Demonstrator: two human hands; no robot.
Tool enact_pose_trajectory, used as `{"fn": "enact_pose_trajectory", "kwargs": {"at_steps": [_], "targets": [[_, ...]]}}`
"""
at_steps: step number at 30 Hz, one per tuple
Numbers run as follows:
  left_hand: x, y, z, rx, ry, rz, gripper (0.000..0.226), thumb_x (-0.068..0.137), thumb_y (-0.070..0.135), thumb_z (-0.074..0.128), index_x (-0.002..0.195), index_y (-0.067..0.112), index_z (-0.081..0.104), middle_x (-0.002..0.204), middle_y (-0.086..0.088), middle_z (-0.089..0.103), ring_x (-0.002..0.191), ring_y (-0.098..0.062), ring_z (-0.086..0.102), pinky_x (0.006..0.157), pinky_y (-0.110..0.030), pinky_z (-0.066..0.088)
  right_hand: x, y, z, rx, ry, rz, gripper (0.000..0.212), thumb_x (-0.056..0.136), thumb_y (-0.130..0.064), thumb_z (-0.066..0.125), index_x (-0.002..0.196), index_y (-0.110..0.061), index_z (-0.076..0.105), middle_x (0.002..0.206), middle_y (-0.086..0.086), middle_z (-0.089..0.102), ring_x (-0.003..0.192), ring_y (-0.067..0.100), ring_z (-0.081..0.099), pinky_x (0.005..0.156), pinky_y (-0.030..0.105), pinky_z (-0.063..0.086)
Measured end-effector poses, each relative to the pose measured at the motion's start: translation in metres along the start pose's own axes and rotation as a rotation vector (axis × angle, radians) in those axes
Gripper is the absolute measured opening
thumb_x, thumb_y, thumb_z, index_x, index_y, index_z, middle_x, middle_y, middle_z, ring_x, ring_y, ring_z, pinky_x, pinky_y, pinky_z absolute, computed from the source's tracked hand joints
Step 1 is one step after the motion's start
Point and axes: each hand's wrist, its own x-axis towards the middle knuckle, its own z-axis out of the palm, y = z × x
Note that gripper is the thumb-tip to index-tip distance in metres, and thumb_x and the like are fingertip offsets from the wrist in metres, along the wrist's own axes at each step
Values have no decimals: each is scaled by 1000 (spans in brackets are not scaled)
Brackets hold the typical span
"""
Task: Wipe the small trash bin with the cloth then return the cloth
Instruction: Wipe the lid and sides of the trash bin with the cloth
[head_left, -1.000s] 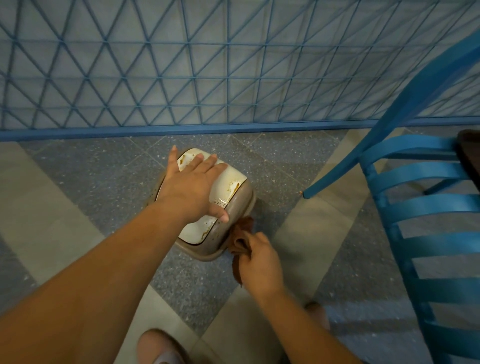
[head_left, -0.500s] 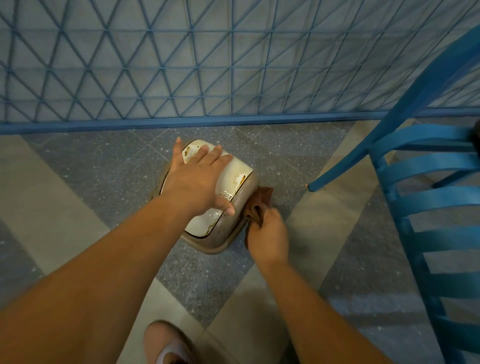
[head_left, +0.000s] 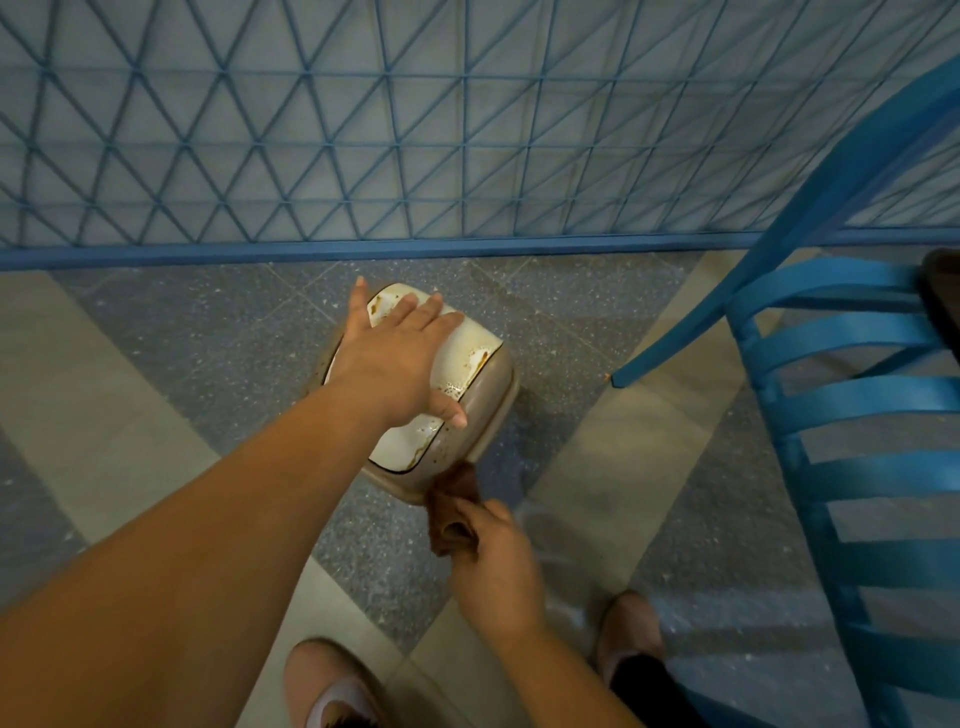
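Floor: speckled grey terrazzo, beige bands.
Trash bin: rounded, tan body, stained white lid.
Left hand: flat, fingers spread on lid.
Right hand: grips bunched brown cloth against bin's near corner.

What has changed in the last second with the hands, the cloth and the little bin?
The right hand, gripping the brown cloth, slid up along the bin's right side half a second ago, then came back down to its near corner, where the cloth now touches. The left hand stayed flat on the stained white lid, steadying the small trash bin. The bin and the blue chair kept their places.
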Motion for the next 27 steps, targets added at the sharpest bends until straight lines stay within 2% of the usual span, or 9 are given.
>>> {"fn": "enact_pose_trajectory", "kwargs": {"at_steps": [3, 5, 7, 10, 13, 18, 20, 24, 27], "targets": [[0, -3, -2, -14, -16, 18, 114, 61, 83, 53, 150, 35, 2, 161, 8, -1, 148, -15, -2, 110, -62, -16, 17, -1, -15, 511, 279, 350, 12, 83, -18, 58, 89, -24, 68, 90, 8, 69, 84, 25, 65, 81, 47, 54], [0, -7, -5, -1, -29, 48, 117, 59, 83, 56, 150, 35, 1, 161, 8, 0, 148, -15, -1, 109, -60, -18, 36, -1, -29, 606, 428, 442, 17, 88, -20, 58, 103, -17, 68, 100, 13, 69, 94, 26, 65, 88, 48, 52], [1, -12, -8, 11, -58, 72, 123, 55, 81, 62, 150, 35, 0, 161, 7, 0, 148, -15, 0, 110, -58, -18, 53, -8, -43, 501, 359, 406, 25, 91, -25, 55, 112, -14, 64, 106, 12, 64, 98, 27, 62, 92, 49, 50], [3, -12, -9, 47, -53, 75, 125, 54, 75, 69, 150, 34, 1, 161, 7, 2, 148, -15, 3, 113, -56, -15, 64, -26, -51, 407, 220, 331, 19, 92, -31, 55, 97, -15, 63, 103, 11, 61, 95, 26, 61, 89, 45, 50], [1, -8, -8, 64, -42, 58, 125, 55, 73, 71, 151, 33, 1, 161, 7, 2, 148, -16, 3, 111, -55, -15, 54, -30, -45, 292, 220, 271, 12, 93, -25, 55, 87, -15, 59, 103, 11, 58, 92, 25, 58, 81, 35, 46], [2, -8, -7, 94, -34, 66, 124, 57, 75, 67, 151, 32, -1, 161, 6, 1, 148, -17, 2, 110, -57, -16, 16, -21, -15, 79, 184, 129, 15, 90, -14, 54, 101, -8, 62, 104, 10, 57, 93, 28, 60, 74, 32, 44], [2, -8, -6, 90, -40, 62, 125, 56, 75, 67, 151, 32, -3, 161, 6, -1, 148, -17, 1, 110, -58, -16, 9, -23, -8, 8, 156, 88, 25, 91, -13, 52, 114, -9, 61, 114, 9, 56, 99, 27, 60, 78, 33, 44], [1, -7, -4, 74, -33, 59, 127, 54, 75, 69, 151, 32, -3, 161, 6, -2, 148, -18, 0, 109, -57, -18, 26, -24, -25, -164, 163, 52, 41, 93, -16, 48, 134, -18, 49, 125, 5, 50, 107, 28, 58, 79, 34, 43], [1, -6, -2, 78, -16, 55, 127, 54, 76, 68, 151, 32, -2, 161, 5, -1, 148, -18, 1, 109, -57, -18, 61, -23, -51, -225, 196, 78, 41, 94, -14, 44, 135, -17, 48, 124, 10, 50, 104, 32, 57, 77, 37, 43]]}}
